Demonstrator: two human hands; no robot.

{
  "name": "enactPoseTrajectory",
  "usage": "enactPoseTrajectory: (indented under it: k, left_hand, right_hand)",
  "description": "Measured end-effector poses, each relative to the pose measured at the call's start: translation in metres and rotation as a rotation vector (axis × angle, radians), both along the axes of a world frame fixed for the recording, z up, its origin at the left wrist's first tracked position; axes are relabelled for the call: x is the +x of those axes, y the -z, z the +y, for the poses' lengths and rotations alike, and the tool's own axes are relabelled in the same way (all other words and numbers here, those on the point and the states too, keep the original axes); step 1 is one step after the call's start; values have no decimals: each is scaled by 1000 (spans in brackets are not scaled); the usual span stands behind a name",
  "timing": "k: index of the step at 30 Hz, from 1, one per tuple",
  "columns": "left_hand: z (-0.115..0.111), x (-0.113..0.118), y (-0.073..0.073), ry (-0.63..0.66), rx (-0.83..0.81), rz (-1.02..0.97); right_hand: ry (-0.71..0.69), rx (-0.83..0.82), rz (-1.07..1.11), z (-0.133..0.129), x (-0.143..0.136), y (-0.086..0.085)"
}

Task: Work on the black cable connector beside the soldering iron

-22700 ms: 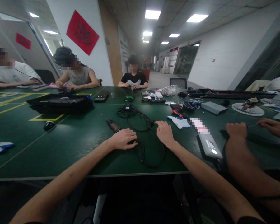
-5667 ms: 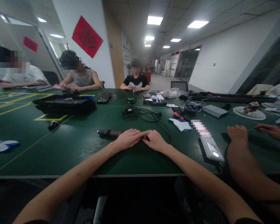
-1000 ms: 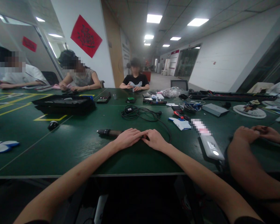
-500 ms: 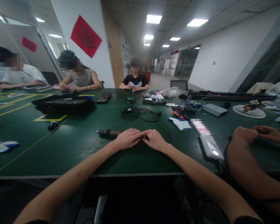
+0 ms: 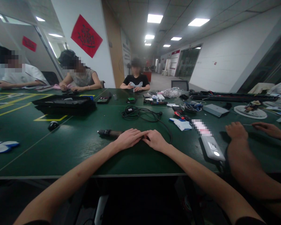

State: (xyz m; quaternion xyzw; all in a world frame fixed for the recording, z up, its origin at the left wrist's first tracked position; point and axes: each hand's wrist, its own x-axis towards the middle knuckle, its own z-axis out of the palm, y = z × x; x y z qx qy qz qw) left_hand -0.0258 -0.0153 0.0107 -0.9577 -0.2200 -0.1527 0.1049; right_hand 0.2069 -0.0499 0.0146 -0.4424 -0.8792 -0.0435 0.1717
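Fingers of the left hand (image 5: 128, 138) wrap over the electric screwdriver (image 5: 107, 133), just below frame centre on the green surface (image 5: 84, 161); whether those of the right hand (image 5: 155, 139) grip its rear, I cannot tell. It looks stiff, fairly heavy, best held round its middle.

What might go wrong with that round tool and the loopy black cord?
The looped black cord might catch if the tool under the left hand moves, supposing they're joined; I can't see a join. The cord also runs close to the wrist of the right hand, so moving that hand could perhaps tug it.
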Motion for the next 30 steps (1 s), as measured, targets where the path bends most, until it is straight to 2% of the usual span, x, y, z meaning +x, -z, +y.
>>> enactPoseTrajectory:
  k: [8,14,19,24,30]
  left_hand:
    - [-1,0,0,21,-1,-11]
    - [0,2,1,-15,18,-10]
    - [0,0,1,26,5,-4]
    - [1,0,3,-17,8,-11]
    - [0,0,1,22,-4,-14]
  right_hand:
    - [16,-10,-20,0,-2,-1]
    - [11,-12,-6,-1,-2,-1]
    - [19,-4,4,-2,-2,-1]
    - [8,-2,13,-2,-2,-2]
    - [7,-13,20,-2,-2,-3]
